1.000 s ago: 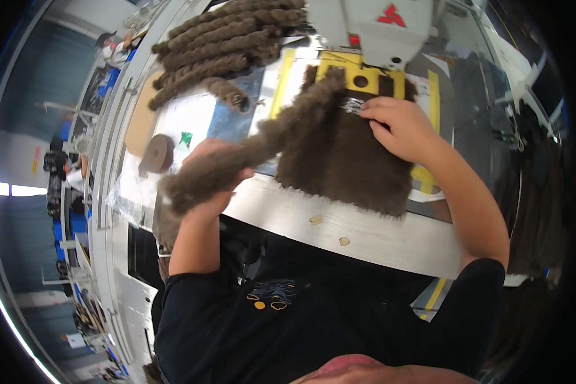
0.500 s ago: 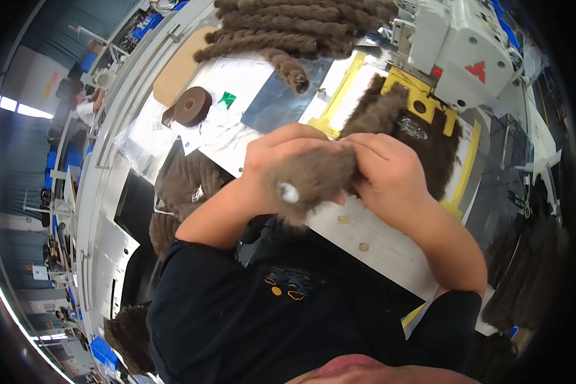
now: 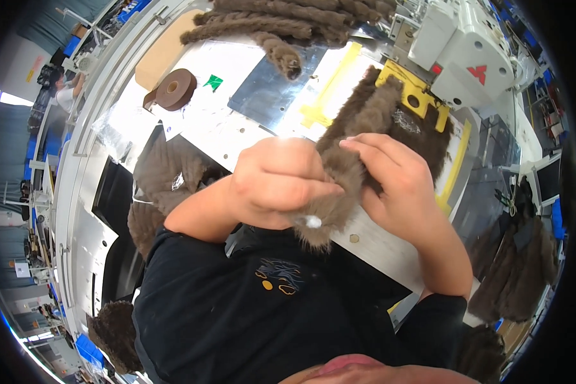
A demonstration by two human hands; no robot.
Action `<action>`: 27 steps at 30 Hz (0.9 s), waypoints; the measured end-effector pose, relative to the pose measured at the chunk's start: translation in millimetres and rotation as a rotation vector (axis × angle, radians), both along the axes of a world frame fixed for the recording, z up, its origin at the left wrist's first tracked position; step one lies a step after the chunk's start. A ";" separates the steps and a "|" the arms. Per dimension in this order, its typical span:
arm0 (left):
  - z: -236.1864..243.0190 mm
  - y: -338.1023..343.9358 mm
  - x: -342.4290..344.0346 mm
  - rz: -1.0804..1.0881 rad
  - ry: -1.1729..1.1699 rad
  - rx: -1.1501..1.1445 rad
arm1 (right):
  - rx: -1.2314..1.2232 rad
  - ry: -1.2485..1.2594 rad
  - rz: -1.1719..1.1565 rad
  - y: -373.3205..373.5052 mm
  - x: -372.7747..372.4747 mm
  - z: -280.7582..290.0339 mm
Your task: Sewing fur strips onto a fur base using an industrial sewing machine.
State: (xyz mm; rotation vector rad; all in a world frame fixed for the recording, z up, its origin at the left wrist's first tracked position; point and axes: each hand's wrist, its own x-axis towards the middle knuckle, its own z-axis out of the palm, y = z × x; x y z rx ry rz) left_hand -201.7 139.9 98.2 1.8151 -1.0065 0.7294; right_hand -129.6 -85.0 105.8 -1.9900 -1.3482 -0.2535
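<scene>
A brown furry tube [image 3: 342,176] with a white spot at its near end lies between my hands, over the worktable's front part. My left hand [image 3: 278,182] is closed on that tube near the white end. Beside it, my right hand [image 3: 400,182] has its fingers stretched out and the thumb apart, the fingertips at the fur's upper side. The fur runs back from my hands toward a yellow plate [image 3: 413,101] on the white sewing machine [image 3: 470,61]. Under the plate lies dark brown fur [image 3: 422,137]. My left hand hides part of the tube.
Several brown fur strips [image 3: 256,29] lie at the back. A brown tape roll [image 3: 176,89], a green scrap [image 3: 214,82] and a grey metal plate [image 3: 272,89] rest on the white table. Bundled fur [image 3: 166,173] sits left; more fur pieces [image 3: 515,272] hang at right.
The tube's white end has swung nearer to me and to the right. My right hand's fingers have spread from their pinch, while my left hand has turned, its knuckles now on top.
</scene>
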 end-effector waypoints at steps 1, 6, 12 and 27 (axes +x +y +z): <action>-4.1 -4.1 0.8 -0.006 -0.050 -0.036 | 0.051 0.012 0.014 -1.2 -2.7 3.3; 1.4 -10.6 -0.6 -0.020 -0.185 0.046 | 0.208 -0.078 0.083 -10.6 -17.4 1.2; 5.3 -8.6 -7.1 -0.129 -0.233 0.178 | 0.117 1.218 0.076 -36.4 -39.9 -38.1; -10.5 -47.3 -10.6 -0.452 -0.084 0.479 | 0.103 1.972 0.027 -49.2 -104.8 -55.9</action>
